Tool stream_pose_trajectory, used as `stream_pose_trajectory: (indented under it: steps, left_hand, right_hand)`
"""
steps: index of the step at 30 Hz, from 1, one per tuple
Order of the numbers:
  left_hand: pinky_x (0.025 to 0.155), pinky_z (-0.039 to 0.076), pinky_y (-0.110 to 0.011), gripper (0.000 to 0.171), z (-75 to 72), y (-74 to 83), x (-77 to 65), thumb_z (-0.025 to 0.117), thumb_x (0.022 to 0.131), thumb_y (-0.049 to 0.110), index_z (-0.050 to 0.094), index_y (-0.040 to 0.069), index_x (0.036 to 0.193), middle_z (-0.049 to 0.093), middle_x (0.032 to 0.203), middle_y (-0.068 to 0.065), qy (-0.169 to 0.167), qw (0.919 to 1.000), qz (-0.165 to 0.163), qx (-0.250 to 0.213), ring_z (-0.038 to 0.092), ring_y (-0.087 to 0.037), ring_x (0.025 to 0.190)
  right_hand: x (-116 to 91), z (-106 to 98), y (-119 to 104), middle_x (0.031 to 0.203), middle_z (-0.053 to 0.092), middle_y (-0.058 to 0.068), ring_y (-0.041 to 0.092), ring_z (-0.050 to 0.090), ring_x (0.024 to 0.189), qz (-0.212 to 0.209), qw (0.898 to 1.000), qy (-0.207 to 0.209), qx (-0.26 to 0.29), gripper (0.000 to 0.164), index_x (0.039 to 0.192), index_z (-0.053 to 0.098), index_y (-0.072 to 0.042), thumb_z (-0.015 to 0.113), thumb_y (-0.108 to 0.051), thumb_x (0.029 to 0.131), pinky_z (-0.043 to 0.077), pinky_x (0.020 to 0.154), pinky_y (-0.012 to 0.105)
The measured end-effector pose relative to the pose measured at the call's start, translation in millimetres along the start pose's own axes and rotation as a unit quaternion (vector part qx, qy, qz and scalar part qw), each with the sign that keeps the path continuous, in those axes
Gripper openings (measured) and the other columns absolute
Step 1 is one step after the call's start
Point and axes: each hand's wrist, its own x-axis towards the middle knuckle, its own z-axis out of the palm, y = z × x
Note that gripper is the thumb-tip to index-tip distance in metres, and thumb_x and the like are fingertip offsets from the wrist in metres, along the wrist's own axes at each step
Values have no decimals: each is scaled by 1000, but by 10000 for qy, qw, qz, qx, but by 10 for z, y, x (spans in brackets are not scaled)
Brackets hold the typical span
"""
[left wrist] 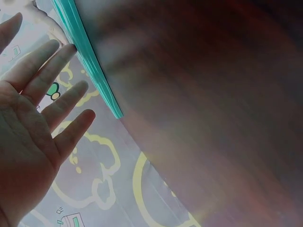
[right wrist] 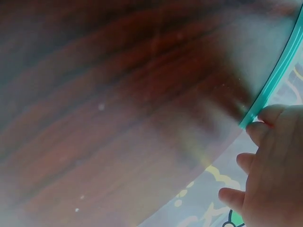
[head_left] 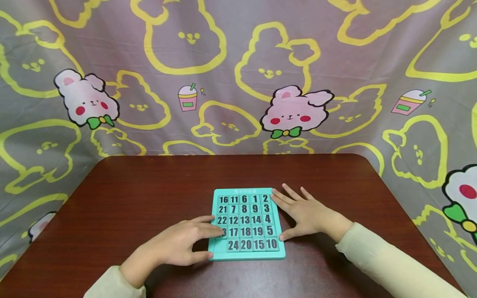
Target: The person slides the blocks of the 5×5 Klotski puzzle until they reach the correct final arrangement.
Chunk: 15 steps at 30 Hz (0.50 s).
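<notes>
Turquoise number-tile board, one piece, flat between two hands

Head view: the puzzle board (head_left: 247, 256), turquoise, lay flat on the dark red-brown table (head_left: 156, 182). Numbered tiles (head_left: 245, 219) filled it except for a gap at the lower left corner. The left hand (head_left: 182, 240) had its fingers loosely extended and gripped nothing; its index fingertip lay over the partly hidden tile (head_left: 225, 232) above the gap, its thumb at the board's lower left edge. The right hand (head_left: 307, 215) was widely spread and grasped nothing; its index tip was at the upper right corner, its thumb at the lower right edge. Handling, by judgement: light, stiff, probably plastic; tiles smooth, best pushed by one fingertip with the board steadied at its sides.

Left wrist view: fingers stood apart, the board's edge just beside their tips; the tiles were out of sight.

Right wrist view: two fingertips appeared to meet the board's edge, two others stood clear of it
</notes>
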Motion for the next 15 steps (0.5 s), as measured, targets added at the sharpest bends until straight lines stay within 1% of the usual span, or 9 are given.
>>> stream_pose_trajectory:
  steps: [5, 9, 15]
  left_hand:
    - [104, 48, -53, 49, 4, 14, -15, 70, 89, 37, 64, 18, 134, 64, 136, 9, -6, 10000, -9, 48, 47, -30, 140]
    - [103, 48, -54, 49, 3, 24, -27, 69, 89, 38, 64, 19, 134, 63, 136, 10, -12, 10000, -24, 39, 47, -29, 140]
    - [104, 48, -54, 48, 9, 33, -46, 69, 90, 37, 64, 20, 134, 63, 136, 11, -10, 10000, 41, -76, 47, -30, 141]
  right_hand:
    - [-5, 19, 11, 169, 9, -1, 34, 1, 156, -62, 10000, 2, -66, 128, 161, 16, -17, 55, -92, 64, 8, 117, 70]
    - [-7, 30, 8, 169, 9, 1, 34, 1, 156, -98, 9999, 26, -7, 134, 161, 16, -14, 57, -93, 60, 7, 118, 70]
    - [4, 32, 10, 169, 7, 1, 33, 1, 156, -63, 10000, 12, -66, 135, 161, 15, -15, 57, -93, 59, 7, 119, 69]
